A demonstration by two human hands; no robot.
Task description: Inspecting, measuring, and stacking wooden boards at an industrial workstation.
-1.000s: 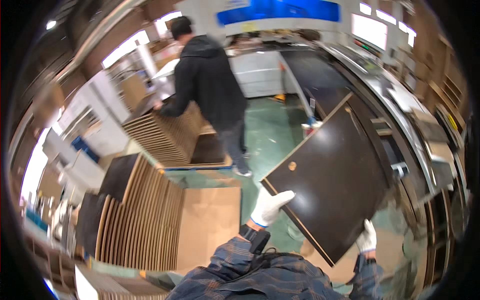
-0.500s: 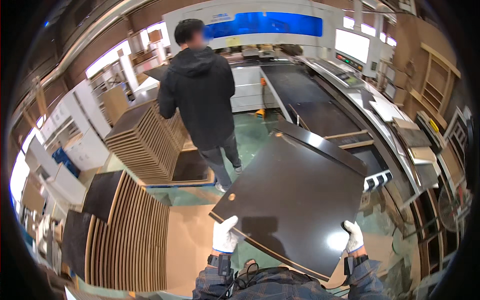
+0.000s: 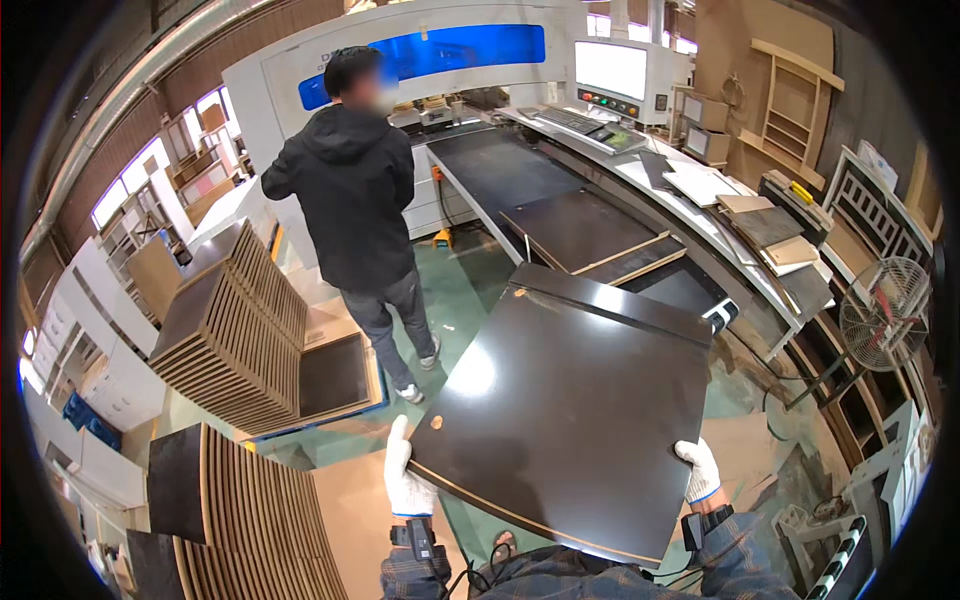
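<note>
I hold a large dark brown panel (image 3: pixel 575 405) flat in front of me, its glossy face up and a pale core showing along the near edge. My left hand (image 3: pixel 405 472), in a white glove, grips the panel's near left edge. On the near right edge my right hand (image 3: pixel 700 470), also gloved, grips it. The panel's far edge points at the machine table (image 3: pixel 520 170), where more dark panels (image 3: pixel 585 230) lie.
A person in a black hooded jacket (image 3: pixel 355 200) stands ahead left, back to me. Stacks of upright dark panels (image 3: pixel 235 330) stand on the left, and another row (image 3: pixel 250 510) stands near my left. A fan (image 3: pixel 885 312) and a control screen (image 3: pixel 612 70) are at the right.
The panel has swung from tilted on edge at my right to lying flat in front of me. My view has turned toward the machine table, and the person now stands closer.
</note>
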